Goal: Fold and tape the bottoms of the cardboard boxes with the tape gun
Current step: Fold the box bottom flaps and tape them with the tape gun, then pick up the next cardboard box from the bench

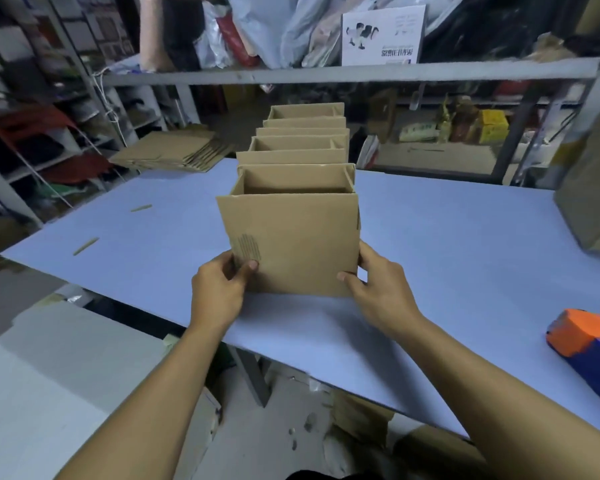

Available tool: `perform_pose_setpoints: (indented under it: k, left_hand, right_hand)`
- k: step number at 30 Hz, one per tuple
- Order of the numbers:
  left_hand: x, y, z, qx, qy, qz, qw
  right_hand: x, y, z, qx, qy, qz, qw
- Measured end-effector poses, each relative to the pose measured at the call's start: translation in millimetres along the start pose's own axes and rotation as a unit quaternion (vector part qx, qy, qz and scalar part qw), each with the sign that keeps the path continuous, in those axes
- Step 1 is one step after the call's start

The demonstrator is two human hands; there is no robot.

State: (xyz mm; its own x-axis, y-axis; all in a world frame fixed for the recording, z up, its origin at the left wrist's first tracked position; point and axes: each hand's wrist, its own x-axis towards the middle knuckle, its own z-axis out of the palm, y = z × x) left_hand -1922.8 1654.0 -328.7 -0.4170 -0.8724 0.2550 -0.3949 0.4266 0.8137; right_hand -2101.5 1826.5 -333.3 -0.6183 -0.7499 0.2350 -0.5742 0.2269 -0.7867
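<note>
An upright open-topped cardboard box (298, 244) stands on the pale blue table (465, 258), nearest in a row of several similar boxes (302, 147) running away from me. My left hand (219, 289) grips the box's lower left corner, thumb on its front face. My right hand (378, 289) grips its lower right corner, thumb on the front face as well. The orange and blue tape gun (589, 344) lies on the table at the right edge, apart from both hands.
A stack of flat cardboard blanks (174, 152) lies at the table's far left corner. A large cardboard box (593, 188) stands at the right. A metal shelf rail (326, 72) crosses behind the row. A white surface (49, 375) sits lower left. Two tape scraps (85, 245) stick to the table.
</note>
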Motion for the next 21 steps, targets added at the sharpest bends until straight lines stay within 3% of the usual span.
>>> perform_pose_setpoints:
  k: [9, 15, 18, 21]
  left_hand:
    - [19.3, -8.3, 10.4, -0.012, 0.007, -0.039, 0.999]
    - [0.4, -4.6, 12.3, 0.134, -0.082, -0.117, 0.981]
    - [-24.3, 9.2, 17.8, 0.248, -0.138, -0.071, 0.956]
    - [-55.9, 37.7, 34.3, 0.31, -0.243, 0.021, 0.919]
  right_hand:
    - [21.9, 8.0, 12.1, 0.017, -0.01, 0.02, 1.0]
    - [-8.6, 14.4, -19.0, -0.178, -0.104, 0.083, 0.975]
    - [-34.2, 17.6, -48.5, -0.236, -0.122, 0.081, 0.961]
    - [-59.9, 11.3, -79.0, -0.299, -0.121, 0.054, 0.945]
